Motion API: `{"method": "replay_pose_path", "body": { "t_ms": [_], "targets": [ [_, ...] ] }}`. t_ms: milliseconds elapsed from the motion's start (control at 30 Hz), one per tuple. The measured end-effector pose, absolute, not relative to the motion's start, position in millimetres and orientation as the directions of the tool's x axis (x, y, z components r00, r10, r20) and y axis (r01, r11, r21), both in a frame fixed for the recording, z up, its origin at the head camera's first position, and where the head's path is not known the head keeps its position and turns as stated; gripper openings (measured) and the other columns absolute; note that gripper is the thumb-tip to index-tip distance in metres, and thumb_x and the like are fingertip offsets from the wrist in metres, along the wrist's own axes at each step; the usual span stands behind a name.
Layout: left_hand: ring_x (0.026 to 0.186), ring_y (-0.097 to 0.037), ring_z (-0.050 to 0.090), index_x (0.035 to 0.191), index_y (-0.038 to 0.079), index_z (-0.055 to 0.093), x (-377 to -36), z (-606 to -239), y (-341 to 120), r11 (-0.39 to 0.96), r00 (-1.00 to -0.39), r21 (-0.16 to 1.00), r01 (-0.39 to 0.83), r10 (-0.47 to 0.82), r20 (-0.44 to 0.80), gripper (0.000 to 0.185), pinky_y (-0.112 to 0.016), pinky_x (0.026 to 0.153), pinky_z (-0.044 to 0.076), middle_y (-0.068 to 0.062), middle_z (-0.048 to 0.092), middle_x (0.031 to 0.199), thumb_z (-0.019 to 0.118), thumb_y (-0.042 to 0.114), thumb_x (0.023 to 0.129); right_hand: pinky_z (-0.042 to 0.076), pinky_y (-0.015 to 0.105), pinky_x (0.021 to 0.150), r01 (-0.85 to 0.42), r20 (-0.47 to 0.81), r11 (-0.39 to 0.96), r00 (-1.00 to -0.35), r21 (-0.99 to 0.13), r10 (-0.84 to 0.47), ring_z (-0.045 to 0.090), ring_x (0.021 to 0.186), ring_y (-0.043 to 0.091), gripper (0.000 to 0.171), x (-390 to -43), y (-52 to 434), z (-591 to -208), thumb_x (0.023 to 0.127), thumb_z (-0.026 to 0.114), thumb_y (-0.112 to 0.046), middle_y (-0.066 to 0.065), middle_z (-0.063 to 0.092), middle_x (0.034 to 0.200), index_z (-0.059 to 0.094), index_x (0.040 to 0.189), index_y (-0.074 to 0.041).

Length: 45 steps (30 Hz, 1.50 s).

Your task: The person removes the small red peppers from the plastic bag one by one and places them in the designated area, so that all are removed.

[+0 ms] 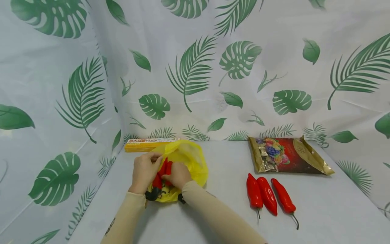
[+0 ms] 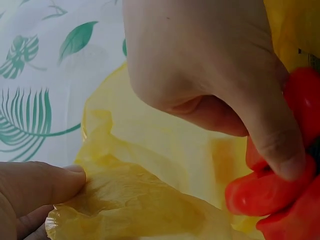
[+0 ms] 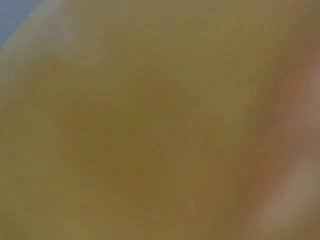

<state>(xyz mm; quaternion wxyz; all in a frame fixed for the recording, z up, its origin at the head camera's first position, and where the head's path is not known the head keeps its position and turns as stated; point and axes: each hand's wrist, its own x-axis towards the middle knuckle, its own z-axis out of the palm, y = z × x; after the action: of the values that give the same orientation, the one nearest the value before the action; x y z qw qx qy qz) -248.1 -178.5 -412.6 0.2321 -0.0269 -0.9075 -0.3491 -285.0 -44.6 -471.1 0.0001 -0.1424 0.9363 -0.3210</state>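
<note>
A yellow plastic bag (image 1: 190, 157) lies open on the grey table (image 1: 225, 162), with red peppers (image 1: 163, 169) showing in its mouth. My left hand (image 1: 155, 160) pinches the bag's edge; in the left wrist view its thumb (image 2: 55, 182) lies on the crumpled yellow film (image 2: 145, 200). Reaching into the opening, my right hand (image 1: 168, 175) curls around a red pepper (image 2: 265, 192), with its thumb (image 2: 277, 150) pressed on it. The right wrist view is a yellow blur. Three more red peppers (image 1: 267, 196) lie side by side to the right.
An orange pasta box (image 1: 149, 144) lies behind the bag at the back wall. A red and gold snack pouch (image 1: 286, 155) lies flat at the back right. Leaf-print cloth (image 1: 195, 67) covers the walls around the table.
</note>
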Motion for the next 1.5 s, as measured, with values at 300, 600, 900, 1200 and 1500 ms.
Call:
{"method": "replay_pose_path", "body": {
  "t_ms": [300,600,900,1200,1500],
  "targets": [
    [0.082,-0.024,0.078,0.101,0.007,0.082,-248,-415,-182,0.749,-0.891,0.627,0.216,-0.111,0.44,0.014,-0.037,0.068,0.064,-0.01,0.082,0.092,0.077,0.018,0.095,0.05,0.028,0.064,-0.224,0.058,0.747,-0.969,-0.626,-0.242,0.055,0.069,0.017,0.028,-288,-44,-472,0.082,0.087,-0.021,0.002,0.063,0.077,0.068,0.09,-0.004],
    [0.079,-0.024,0.077,0.102,0.006,0.082,-249,-417,-182,0.752,-0.891,0.621,0.221,-0.105,0.443,0.017,-0.037,0.066,0.064,-0.01,0.082,0.091,0.076,0.02,0.096,0.044,0.025,0.056,-0.197,0.044,0.685,-0.971,-0.702,-0.235,0.052,0.061,0.017,0.025,-284,-36,-467,0.079,0.086,-0.017,0.001,0.058,0.07,0.067,0.087,-0.003],
    [0.079,-0.025,0.077,0.102,0.006,0.082,-251,-419,-183,0.757,-0.893,0.619,0.209,-0.11,0.436,0.016,-0.038,0.067,0.064,-0.012,0.081,0.091,0.077,0.02,0.095,0.053,0.024,0.055,-0.154,0.038,0.557,-0.976,-0.816,-0.215,0.059,0.06,0.014,0.024,-284,-23,-466,0.082,0.083,-0.014,0.003,0.066,0.075,0.073,0.1,0.0],
    [0.076,-0.024,0.076,0.103,0.006,0.082,-251,-419,-180,0.764,-0.904,0.615,0.195,-0.104,0.415,0.018,-0.038,0.066,0.064,-0.012,0.081,0.091,0.075,0.021,0.096,0.061,0.026,0.07,-0.087,-0.011,0.495,-0.981,-0.865,-0.192,0.063,0.081,0.016,0.043,-279,-11,-459,0.084,0.082,-0.018,0.006,0.075,0.101,0.073,0.123,-0.001],
    [0.08,-0.027,0.077,0.102,0.004,0.081,-249,-416,-177,0.769,-0.901,0.61,0.192,-0.109,0.421,0.019,-0.042,0.07,0.064,-0.013,0.081,0.092,0.075,0.021,0.096,0.065,0.033,0.085,-0.045,-0.034,0.402,-0.982,-0.915,-0.186,0.072,0.094,0.017,0.048,-267,0,-445,0.087,0.082,-0.022,0.011,0.076,0.117,0.07,0.128,0.0]
  ]
}}
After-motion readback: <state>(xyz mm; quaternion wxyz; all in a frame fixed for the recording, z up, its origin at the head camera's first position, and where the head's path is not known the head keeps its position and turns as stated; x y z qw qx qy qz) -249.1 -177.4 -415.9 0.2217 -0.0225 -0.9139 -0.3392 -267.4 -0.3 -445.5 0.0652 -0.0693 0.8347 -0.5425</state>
